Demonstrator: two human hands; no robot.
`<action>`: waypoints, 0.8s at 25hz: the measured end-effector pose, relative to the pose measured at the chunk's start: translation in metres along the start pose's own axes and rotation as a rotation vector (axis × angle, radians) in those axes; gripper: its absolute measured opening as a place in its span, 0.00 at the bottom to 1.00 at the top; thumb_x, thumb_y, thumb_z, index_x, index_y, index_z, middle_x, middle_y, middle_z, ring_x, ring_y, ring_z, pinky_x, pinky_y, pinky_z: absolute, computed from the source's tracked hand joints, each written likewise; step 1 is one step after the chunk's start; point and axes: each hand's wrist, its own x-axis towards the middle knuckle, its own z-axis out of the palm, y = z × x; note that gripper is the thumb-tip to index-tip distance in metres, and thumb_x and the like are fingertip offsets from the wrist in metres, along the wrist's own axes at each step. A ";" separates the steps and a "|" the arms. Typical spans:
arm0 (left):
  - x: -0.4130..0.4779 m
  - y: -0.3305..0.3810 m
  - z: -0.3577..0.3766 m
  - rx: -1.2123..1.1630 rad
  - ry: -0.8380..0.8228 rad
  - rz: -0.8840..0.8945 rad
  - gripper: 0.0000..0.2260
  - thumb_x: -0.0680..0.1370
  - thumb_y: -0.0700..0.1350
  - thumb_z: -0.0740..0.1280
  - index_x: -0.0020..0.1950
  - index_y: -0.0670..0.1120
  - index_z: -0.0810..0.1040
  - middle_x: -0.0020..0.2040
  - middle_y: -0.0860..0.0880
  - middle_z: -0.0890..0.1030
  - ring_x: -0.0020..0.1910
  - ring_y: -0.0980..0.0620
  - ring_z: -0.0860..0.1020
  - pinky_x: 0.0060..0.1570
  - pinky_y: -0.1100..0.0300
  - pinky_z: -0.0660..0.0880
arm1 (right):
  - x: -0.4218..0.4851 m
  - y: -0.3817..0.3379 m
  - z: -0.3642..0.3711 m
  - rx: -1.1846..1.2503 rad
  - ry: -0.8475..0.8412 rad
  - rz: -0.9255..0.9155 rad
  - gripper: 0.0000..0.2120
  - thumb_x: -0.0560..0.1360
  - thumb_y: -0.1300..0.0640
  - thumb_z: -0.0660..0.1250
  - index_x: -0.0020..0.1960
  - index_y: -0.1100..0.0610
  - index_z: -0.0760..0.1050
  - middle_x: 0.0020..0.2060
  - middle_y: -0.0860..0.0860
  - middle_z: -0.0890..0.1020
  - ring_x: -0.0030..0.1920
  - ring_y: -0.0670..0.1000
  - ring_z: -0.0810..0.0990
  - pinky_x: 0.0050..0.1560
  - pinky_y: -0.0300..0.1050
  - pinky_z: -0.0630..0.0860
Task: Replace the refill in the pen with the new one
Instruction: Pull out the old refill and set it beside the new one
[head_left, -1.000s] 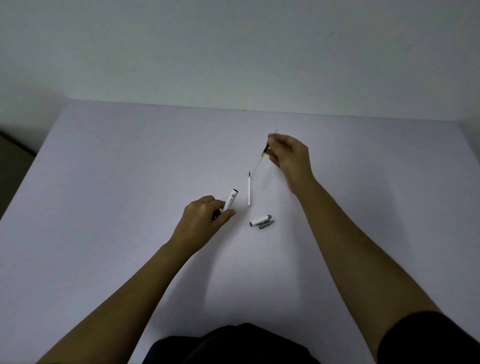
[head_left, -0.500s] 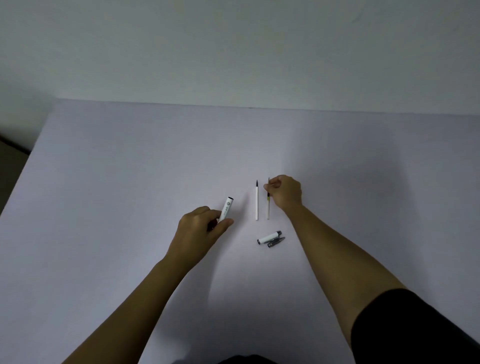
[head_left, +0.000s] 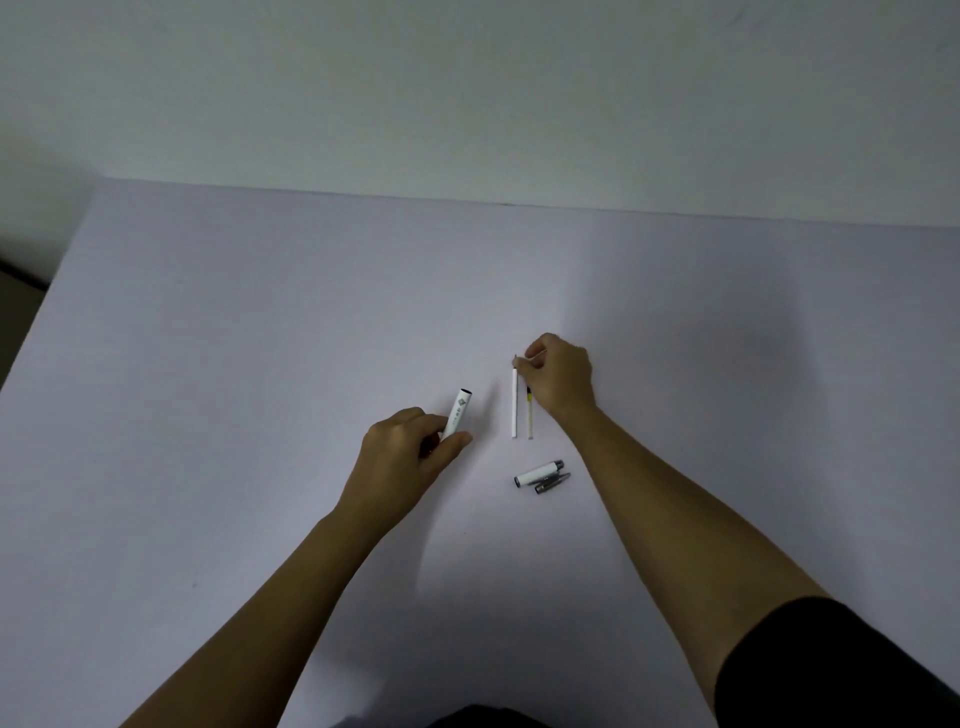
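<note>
My left hand (head_left: 402, 460) holds the white pen barrel (head_left: 457, 413), its open dark end pointing up and away. Two refills lie side by side on the table just right of it. The white refill (head_left: 514, 408) is on the left, and my right hand (head_left: 558, 379) pinches its far tip with fingertips closed. The refill with a yellow and black section (head_left: 530, 418) lies to its right, its far end hidden under my right hand. Below them rest the white pen cap (head_left: 537, 473) and a small grey tip piece (head_left: 551, 484), touching each other.
Everything sits on a pale lilac table (head_left: 260, 364) whose far edge meets a plain white wall. The table's left edge drops off to a dark floor. A dark sleeve covers my right upper arm at the bottom right.
My right hand lowered the yellow-marked refill from the air onto the table beside the white one, then shifted its fingertips left onto the white refill's tip. The left hand barely moved.
</note>
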 end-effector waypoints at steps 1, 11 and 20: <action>-0.001 0.000 -0.001 0.000 0.000 -0.002 0.12 0.72 0.46 0.71 0.32 0.42 0.75 0.25 0.58 0.62 0.24 0.59 0.63 0.28 0.69 0.57 | -0.001 -0.004 0.004 -0.049 -0.031 -0.025 0.10 0.72 0.57 0.70 0.47 0.63 0.76 0.44 0.59 0.84 0.46 0.58 0.82 0.42 0.39 0.70; -0.009 -0.011 -0.009 -0.014 0.031 -0.037 0.12 0.72 0.44 0.72 0.31 0.41 0.75 0.25 0.59 0.61 0.24 0.60 0.62 0.27 0.67 0.57 | -0.007 -0.021 0.029 -0.306 -0.059 -0.012 0.09 0.73 0.65 0.64 0.53 0.64 0.71 0.52 0.61 0.79 0.52 0.61 0.79 0.46 0.46 0.75; -0.006 -0.008 -0.004 -0.025 0.037 -0.013 0.10 0.72 0.45 0.72 0.33 0.41 0.77 0.25 0.59 0.61 0.24 0.60 0.63 0.27 0.68 0.58 | -0.010 -0.012 0.027 -0.258 -0.022 -0.002 0.11 0.73 0.67 0.62 0.55 0.65 0.70 0.53 0.61 0.79 0.53 0.60 0.78 0.44 0.43 0.69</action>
